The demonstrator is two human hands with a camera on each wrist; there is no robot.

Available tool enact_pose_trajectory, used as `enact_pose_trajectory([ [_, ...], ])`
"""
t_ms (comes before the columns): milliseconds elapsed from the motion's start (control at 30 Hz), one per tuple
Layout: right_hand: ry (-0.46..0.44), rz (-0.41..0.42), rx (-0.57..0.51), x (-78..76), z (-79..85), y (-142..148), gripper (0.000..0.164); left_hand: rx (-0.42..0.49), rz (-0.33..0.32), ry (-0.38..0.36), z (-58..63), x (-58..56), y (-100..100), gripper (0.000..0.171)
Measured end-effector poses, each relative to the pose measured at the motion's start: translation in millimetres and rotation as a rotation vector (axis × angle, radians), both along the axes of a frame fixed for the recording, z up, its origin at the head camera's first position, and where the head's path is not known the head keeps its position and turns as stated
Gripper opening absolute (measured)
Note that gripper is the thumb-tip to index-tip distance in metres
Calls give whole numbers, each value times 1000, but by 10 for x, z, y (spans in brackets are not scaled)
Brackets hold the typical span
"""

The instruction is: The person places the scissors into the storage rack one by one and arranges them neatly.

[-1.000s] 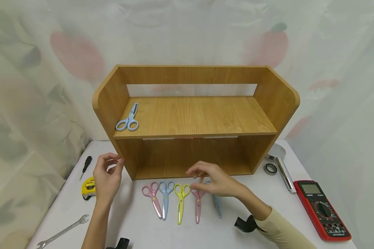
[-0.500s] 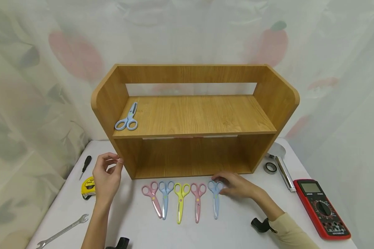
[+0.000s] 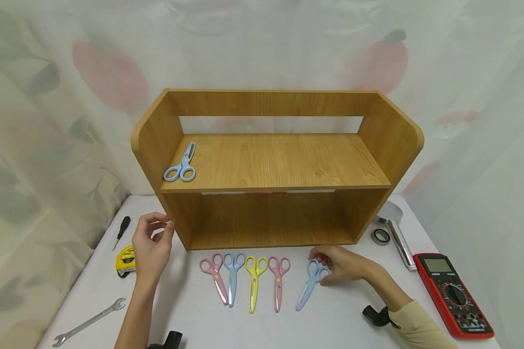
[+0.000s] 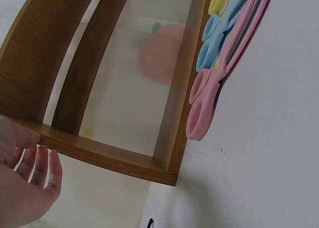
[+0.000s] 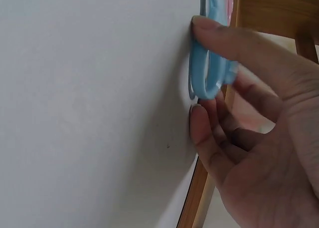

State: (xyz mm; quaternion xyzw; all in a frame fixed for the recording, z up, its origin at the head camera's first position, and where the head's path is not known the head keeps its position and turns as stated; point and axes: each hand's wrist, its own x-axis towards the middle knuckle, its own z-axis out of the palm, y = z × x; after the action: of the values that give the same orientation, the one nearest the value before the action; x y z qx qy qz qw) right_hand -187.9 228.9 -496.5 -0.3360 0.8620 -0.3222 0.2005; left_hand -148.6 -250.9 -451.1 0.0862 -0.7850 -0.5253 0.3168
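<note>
My right hand (image 3: 339, 264) pinches the handles of a pair of light blue scissors (image 3: 307, 286), its blades slanting toward the front left. In the right wrist view, the thumb overlaps the blue handle (image 5: 202, 76), with fingers behind it. My left hand (image 3: 152, 247), fingers loosely bent, touches the left side of the wooden shelf (image 3: 275, 188). Pink scissors (image 3: 218, 281), blue scissors (image 3: 232, 283), yellow scissors (image 3: 253, 281) and another pink pair of scissors (image 3: 278, 283) lie in a row before the shelf. On its upper board, at the left, rests one more blue pair of scissors (image 3: 184, 167).
Left on the white table lie a screwdriver (image 3: 122, 230), a yellow tape measure (image 3: 125, 261) and a wrench (image 3: 89, 322). At right are a black-and-silver ring (image 3: 380, 236), a metal-handled tool (image 3: 401, 245) and a red multimeter (image 3: 454, 295). A pale curtain hangs behind.
My right hand has moved right to the rightmost blue scissors and taken hold of their handles. The handles have shifted right, so the scissors now slant. My left hand stays at the shelf.
</note>
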Motion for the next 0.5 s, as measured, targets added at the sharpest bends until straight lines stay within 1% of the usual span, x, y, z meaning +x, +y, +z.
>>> enact_pose_trajectory([
  [133, -45, 31, -34, 22, 25, 15, 59, 0, 4, -6, -6, 3, 3, 26],
  [267, -144, 103, -36, 24, 67, 62, 50, 5, 3, -9, 3, 12, 9, 26],
  [333, -203, 144, -23, 23, 91, 91, 43, 10, 0, -10, 9, 18, 12, 26],
  [400, -281, 185, -7, 23, 117, 118, 36, 13, -3, -11, 12, 21, 11, 26],
  [500, -401, 251, -1, 22, 141, 146, 36, 18, -7, -12, 11, 22, 7, 26],
])
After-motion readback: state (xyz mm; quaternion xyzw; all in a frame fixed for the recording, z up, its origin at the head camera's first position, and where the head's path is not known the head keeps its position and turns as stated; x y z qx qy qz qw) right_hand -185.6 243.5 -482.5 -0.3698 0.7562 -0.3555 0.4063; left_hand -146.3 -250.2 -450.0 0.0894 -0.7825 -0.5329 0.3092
